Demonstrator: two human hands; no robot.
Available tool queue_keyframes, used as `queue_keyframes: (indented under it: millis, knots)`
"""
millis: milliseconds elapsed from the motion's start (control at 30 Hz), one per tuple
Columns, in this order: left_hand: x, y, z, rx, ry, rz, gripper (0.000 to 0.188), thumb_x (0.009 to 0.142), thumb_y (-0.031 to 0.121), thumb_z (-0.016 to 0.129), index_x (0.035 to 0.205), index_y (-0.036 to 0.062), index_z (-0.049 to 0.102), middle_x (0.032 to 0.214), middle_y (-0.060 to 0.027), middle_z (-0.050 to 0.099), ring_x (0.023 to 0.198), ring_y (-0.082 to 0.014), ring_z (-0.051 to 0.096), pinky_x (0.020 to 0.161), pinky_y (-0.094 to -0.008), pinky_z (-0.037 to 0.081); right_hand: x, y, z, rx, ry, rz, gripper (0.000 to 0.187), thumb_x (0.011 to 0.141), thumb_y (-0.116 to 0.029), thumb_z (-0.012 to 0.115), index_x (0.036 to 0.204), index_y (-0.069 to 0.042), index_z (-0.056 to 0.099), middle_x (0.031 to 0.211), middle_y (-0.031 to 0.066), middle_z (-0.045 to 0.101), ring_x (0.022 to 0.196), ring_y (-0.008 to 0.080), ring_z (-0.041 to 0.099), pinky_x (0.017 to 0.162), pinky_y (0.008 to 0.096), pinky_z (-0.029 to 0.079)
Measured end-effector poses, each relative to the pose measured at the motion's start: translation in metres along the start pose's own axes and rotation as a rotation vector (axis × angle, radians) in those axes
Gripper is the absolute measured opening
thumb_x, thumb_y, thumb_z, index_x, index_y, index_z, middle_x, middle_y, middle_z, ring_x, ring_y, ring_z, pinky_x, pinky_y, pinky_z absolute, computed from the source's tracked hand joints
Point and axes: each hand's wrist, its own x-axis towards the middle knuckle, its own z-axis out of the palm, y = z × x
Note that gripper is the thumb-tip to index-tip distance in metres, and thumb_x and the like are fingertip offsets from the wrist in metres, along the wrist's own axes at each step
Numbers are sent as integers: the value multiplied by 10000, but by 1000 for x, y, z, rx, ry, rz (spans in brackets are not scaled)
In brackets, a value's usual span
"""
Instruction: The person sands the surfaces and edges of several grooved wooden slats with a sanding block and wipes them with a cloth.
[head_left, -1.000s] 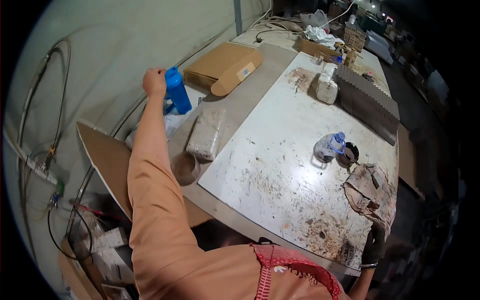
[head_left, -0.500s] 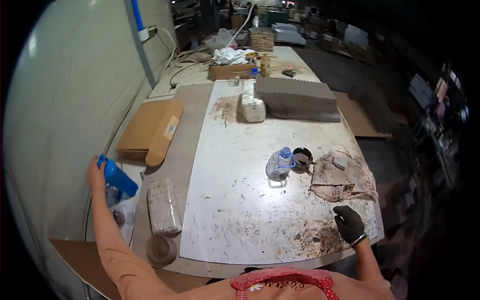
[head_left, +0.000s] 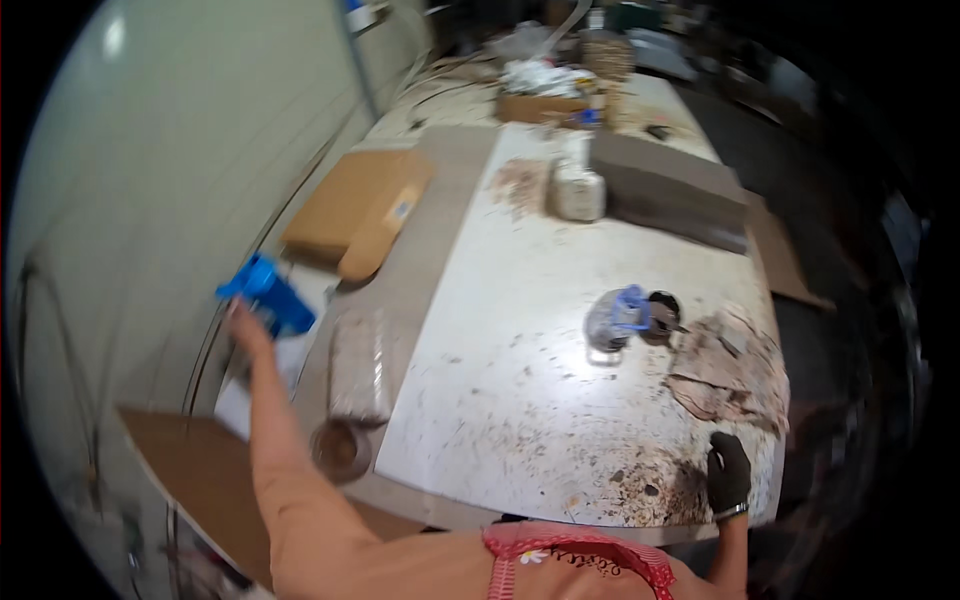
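Left hand (head_left: pixel 243 328), blurred, apparently closed around the tilted blue bottle (head_left: pixel 287 303), at left, nearer than the cardboard box (head_left: pixel 345 208). Right hand (head_left: pixel 730 474), gloved, loosely open, near right, beside the stained cloth (head_left: pixel 725 375).

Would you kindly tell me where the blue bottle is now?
The blue bottle is on the head view's left, in the left hand, beside the cardboard box.

Blue bottle (head_left: pixel 283 303), dark grey glove (head_left: pixel 730 478)
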Motion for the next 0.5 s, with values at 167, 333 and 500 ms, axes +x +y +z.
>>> queue_keyframes:
  millis: [167, 333, 500]
  knots:
    - [-74, 39, 71, 328, -77, 122, 1036, 690, 472, 800, 1388, -92, 282, 1410, -281, 362, 1321, -379, 366, 1091, -414, 298, -31, 7, 12, 94, 63, 182, 252, 868, 56, 539, 1108, 22, 608, 1076, 152, 638, 1016, 255, 618, 894, 342, 488]
    - [-31, 8, 63, 490, 135, 236, 995, 592, 434, 869, 1303, -76, 395, 1265, -273, 501, 1172, -412, 498, 1008, -451, 394, -45, 7, 21, 63, 5, 113, 257, 845, 66, 560, 1090, 10, 615, 1055, 143, 644, 1018, 273, 617, 904, 355, 482]
    - [-61, 25, 78, 440, 51, 168, 732, 660, 314, 866, 1169, -91, 531, 1156, -239, 607, 1026, -354, 599, 938, -440, 464, -32, -11, 0, -82, 93, 50, 290, 757, 32, 619, 1036, -48, 619, 968, 154, 637, 909, 341, 614, 791, 408, 496]
